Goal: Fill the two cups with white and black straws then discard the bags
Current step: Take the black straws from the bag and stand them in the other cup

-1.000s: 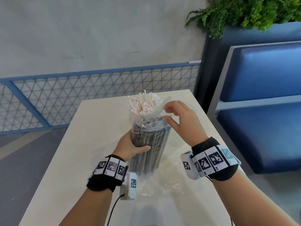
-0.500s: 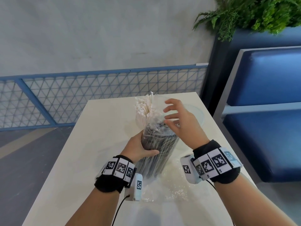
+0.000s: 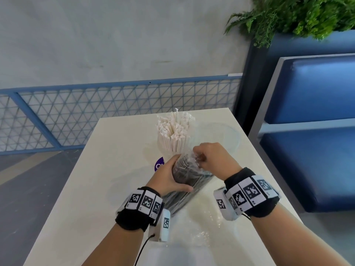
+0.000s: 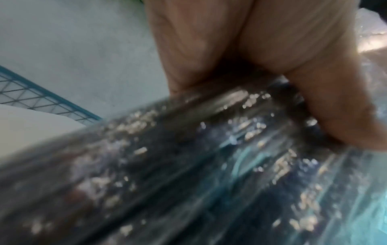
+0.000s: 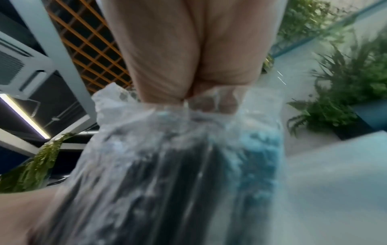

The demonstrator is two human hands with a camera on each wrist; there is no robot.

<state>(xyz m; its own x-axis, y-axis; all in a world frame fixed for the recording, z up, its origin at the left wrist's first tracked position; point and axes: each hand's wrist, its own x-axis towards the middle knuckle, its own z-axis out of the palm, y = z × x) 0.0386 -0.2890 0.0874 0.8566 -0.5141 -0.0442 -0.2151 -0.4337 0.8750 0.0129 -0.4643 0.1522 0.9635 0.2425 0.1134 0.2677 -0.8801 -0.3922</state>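
A clear plastic bag of black straws [image 3: 187,181] leans over the table [image 3: 107,189]. My left hand [image 3: 169,177] grips the bag around its middle, thumb across the front. My right hand [image 3: 209,160] pinches the bunched plastic at the bag's top end. The wrist views show the same bag [image 4: 209,165] [image 5: 178,165], blurred, with the film gathered under my right fingers [image 5: 211,101]. Behind the bag a cup packed with white straws [image 3: 175,133] stands upright; the cup itself is mostly hidden. A clear cup [image 3: 221,135] stands to its right, faint against the table.
A crumpled clear plastic bag [image 3: 199,223] lies on the table near my wrists. A purple label [image 3: 159,165] shows beside my left hand. A blue bench [image 3: 315,135] stands close on the right, a blue mesh railing [image 3: 115,112] behind the table.
The bag of black straws has tilted down and toward me. My right hand has gone from open fingers near the bag's top to pinching the bunched plastic there.
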